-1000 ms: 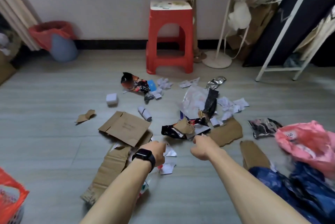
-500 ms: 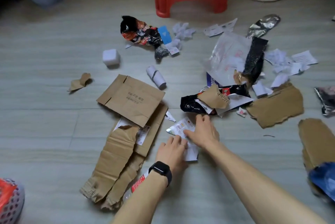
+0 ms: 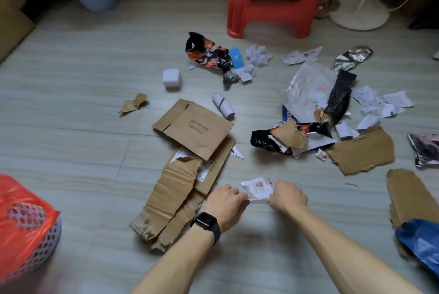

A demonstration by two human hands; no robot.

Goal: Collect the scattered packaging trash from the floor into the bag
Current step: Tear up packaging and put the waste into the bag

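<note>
Clearly we are near the start: almost all the trash lies scattered on the floor (image 3: 71,127). The flat cardboard sheet (image 3: 193,129) overlaps the torn cardboard strip (image 3: 168,201) in the middle. A black wrapper (image 3: 263,141) and a ragged cardboard piece (image 3: 363,153) lie to the right, and a snack wrapper (image 3: 206,52) and a white cube (image 3: 171,78) farther off. A blue bag (image 3: 420,239) sits at the near right edge and a red bag (image 3: 21,213) at the near left; we cannot tell which is meant. Both forearms reach forward low, knuckles up. Our left hand (image 3: 225,201) and right hand (image 3: 288,196) each pinch an end of a printed paper scrap (image 3: 257,186) with curled fingers, just right of the strip.
</note>
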